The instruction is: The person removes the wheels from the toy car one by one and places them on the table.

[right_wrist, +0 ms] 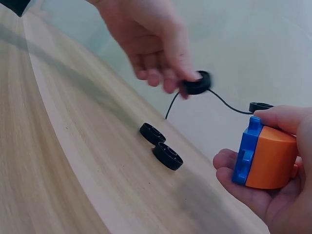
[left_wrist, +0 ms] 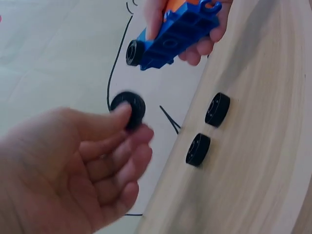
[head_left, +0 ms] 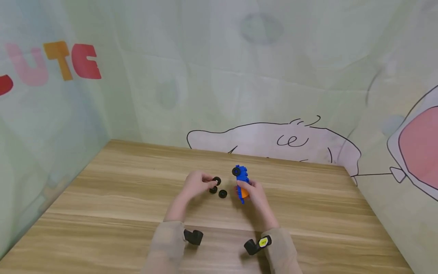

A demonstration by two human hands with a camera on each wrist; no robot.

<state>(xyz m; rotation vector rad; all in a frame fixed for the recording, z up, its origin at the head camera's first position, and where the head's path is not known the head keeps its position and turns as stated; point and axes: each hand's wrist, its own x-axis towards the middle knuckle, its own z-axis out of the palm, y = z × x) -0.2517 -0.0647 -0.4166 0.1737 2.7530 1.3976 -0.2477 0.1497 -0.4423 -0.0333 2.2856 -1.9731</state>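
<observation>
My left hand (head_left: pixel 197 185) pinches a black toy wheel (left_wrist: pixel 128 110) between thumb and fingers, raised above the table. In my right hand (head_left: pixel 254 193) is a blue and orange toy vehicle (head_left: pixel 242 176), gripped around its body and held off the table. One black wheel (left_wrist: pixel 134 52) is mounted at the vehicle's far end; the left wrist view shows its blue ribbed underside, with a hook at the other end. Two loose black wheels lie on the table between the hands, one nearer the right hand (head_left: pixel 222 194) and one close below the left fingers (head_left: pixel 213 189).
The wood-grain table (head_left: pixel 113 198) reaches back to a pale fabric backdrop (head_left: pixel 147 95) printed with cartoon drawings and letters. A black wrist camera (head_left: pixel 194 237) sits on the left sleeve, another black camera (head_left: pixel 252 246) on the right one.
</observation>
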